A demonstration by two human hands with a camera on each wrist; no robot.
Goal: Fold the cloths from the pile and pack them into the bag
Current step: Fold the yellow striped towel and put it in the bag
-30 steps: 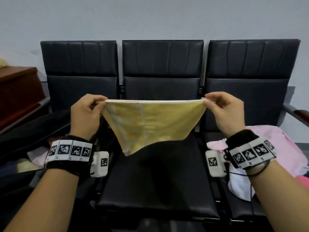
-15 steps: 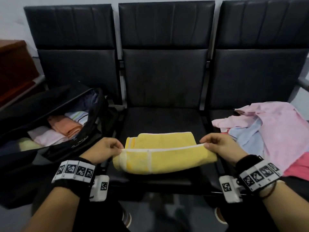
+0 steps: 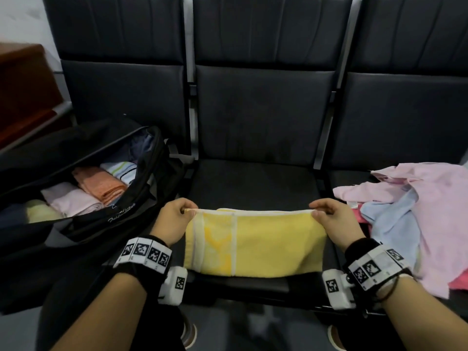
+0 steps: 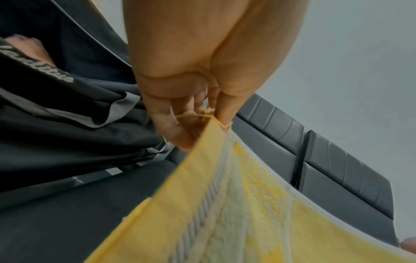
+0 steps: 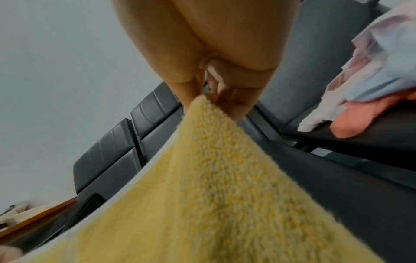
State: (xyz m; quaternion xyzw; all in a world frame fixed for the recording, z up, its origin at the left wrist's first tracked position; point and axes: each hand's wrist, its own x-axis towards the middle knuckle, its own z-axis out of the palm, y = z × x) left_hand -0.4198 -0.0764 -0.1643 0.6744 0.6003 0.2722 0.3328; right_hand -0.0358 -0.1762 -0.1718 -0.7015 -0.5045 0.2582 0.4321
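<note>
A yellow cloth point(image 3: 255, 244) with pale stripes lies folded on the front of the middle seat point(image 3: 253, 183). My left hand point(image 3: 174, 219) pinches its far left corner and my right hand point(image 3: 334, 219) pinches its far right corner, holding the top edge taut. In the left wrist view the left hand point(image 4: 198, 113) pinches the yellow cloth point(image 4: 236, 204) between thumb and fingers. In the right wrist view the right hand point(image 5: 216, 92) pinches the cloth point(image 5: 213, 186) the same way. An open black bag point(image 3: 76, 224) on the left seat holds several folded cloths point(image 3: 101, 186). The cloth pile point(image 3: 425, 214), pink and blue, lies on the right seat.
Three black padded chairs stand in a row with backrests point(image 3: 263, 102) behind. A brown wooden cabinet point(image 3: 22, 89) is at the far left. Dark floor and shoes point(image 3: 190, 333) show below the seat's front edge.
The cloth was held up in the air, then lowered onto the middle seat and its top layer folded over. Both hands have moved slightly away from me along the seat, still pinching the corners.
</note>
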